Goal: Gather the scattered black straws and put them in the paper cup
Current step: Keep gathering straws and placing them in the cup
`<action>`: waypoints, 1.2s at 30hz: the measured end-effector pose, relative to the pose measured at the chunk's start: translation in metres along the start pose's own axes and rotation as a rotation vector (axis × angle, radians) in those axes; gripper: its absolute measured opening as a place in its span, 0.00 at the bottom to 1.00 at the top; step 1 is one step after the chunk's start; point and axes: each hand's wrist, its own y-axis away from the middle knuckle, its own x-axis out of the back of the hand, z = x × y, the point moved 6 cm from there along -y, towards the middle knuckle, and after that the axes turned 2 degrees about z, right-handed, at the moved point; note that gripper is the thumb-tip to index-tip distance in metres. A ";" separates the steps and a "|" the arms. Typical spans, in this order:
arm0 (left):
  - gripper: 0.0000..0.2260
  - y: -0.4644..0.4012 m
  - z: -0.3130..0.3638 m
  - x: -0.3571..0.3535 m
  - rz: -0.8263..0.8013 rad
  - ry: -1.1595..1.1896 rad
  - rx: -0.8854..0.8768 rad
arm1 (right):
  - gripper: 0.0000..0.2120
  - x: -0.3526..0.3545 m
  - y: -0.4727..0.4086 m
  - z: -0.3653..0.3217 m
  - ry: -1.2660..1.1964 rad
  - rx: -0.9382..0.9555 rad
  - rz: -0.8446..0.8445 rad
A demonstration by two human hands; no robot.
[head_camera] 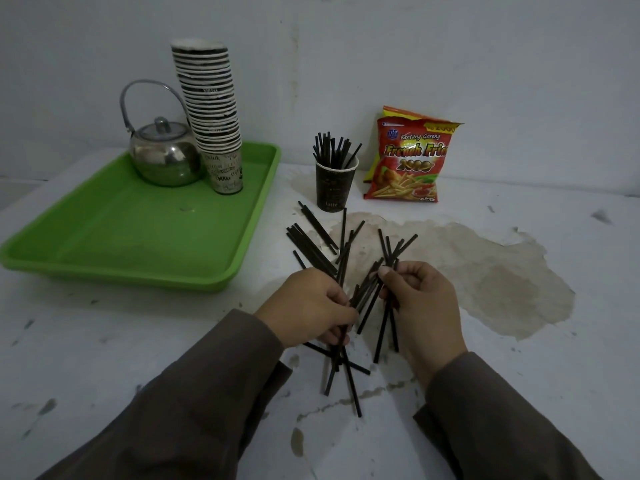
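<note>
Head view: the task looks partly done. Just above the middle of the frame, a dark paper cup (335, 185) stands upright on the white tabletop (519, 358) with a cluster of black straws (334, 150) already standing in it, their tops fanning above the rim.

Below the cup, at the centre of the frame, more loose straws (313, 245) lie crossed on the tabletop, some over a brownish stain. Lower still, the left hand (308, 306) has its grip curled around an untidy bunch of straws (341, 368), whose lower ends splay out toward the bottom of the frame. Just beside it, the right hand (419, 303) pinches a smaller handful (382, 327) between thumb and fingers, with tips poking out above and below.

By this reading, gathering is under way: neither handful has reached the cup yet, and the loose straws between hands and cup remain to be picked up.

At upper left a green tray (145, 237) carries a metal teapot (162, 157) and a stack of paper cups (213, 116). A snack bag (408, 157) stands right of the cup.
</note>
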 end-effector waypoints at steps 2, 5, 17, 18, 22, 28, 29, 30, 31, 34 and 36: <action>0.05 0.000 0.000 -0.001 -0.005 -0.005 -0.005 | 0.06 0.000 0.001 0.001 -0.057 -0.012 -0.013; 0.05 -0.001 0.000 0.001 -0.003 -0.008 -0.009 | 0.09 0.000 0.000 0.001 -0.147 -0.048 -0.054; 0.06 -0.001 0.026 0.036 0.203 0.215 -0.159 | 0.06 -0.008 0.003 -0.015 -0.099 0.003 -0.216; 0.05 -0.002 0.029 0.034 0.213 0.252 -0.174 | 0.06 -0.010 0.005 -0.018 -0.076 0.034 -0.238; 0.06 -0.008 0.032 0.030 0.269 0.298 -0.221 | 0.07 -0.012 0.009 -0.025 -0.033 0.102 -0.278; 0.05 -0.012 0.036 0.032 0.274 0.322 -0.227 | 0.10 -0.013 0.005 -0.035 0.009 0.096 -0.314; 0.05 -0.013 0.039 0.035 0.280 0.323 -0.241 | 0.09 -0.014 0.003 -0.039 -0.002 0.094 -0.314; 0.04 -0.013 0.043 0.040 0.293 0.314 -0.264 | 0.08 -0.015 0.000 -0.043 -0.015 0.093 -0.308; 0.04 -0.013 0.050 0.046 0.311 0.294 -0.295 | 0.08 -0.016 -0.004 -0.049 -0.032 0.096 -0.296; 0.07 -0.013 0.075 0.070 0.405 0.221 -0.397 | 0.07 -0.020 -0.025 -0.069 -0.091 0.086 -0.244; 0.10 -0.017 0.093 0.089 0.480 0.213 -0.457 | 0.06 -0.026 -0.044 -0.085 -0.165 0.076 -0.215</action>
